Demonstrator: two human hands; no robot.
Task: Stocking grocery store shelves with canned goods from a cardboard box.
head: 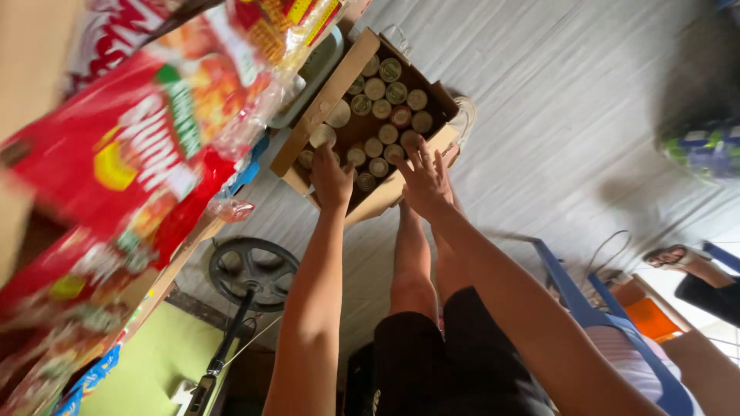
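Both arms are reaching down from the lower edge of the view toward an open cardboard box (331, 92) that is sitting on the pale floor (555, 100). The box is holding rows of cans (378, 115) standing upright, their round tops facing the camera; one can near the middle is showing a reddish top, the others are looking metallic.

The left hand (331, 179) is resting at the near left part of the box, fingers curled down among the cans at that end. Whether it is actually gripping a can cannot be told, since the fingertips are hidden behind the back of the hand.

The right hand (424, 177) is hovering over the near right edge of the box, fingers spread wide apart, holding nothing; its fingertips are lying just above the nearest cans and the box flap.

The person's bare legs and dark shorts (439, 362) are showing between the arms, directly below the box.

To the left, bright red snack bags (146, 146) are hanging close to the camera, blurred. A dark round fan base (253, 270) is standing on the floor below the box. At lower right a blue plastic chair (609, 316) is standing, and another person's sandalled foot (671, 256) is showing near the right edge, well apart from the box.
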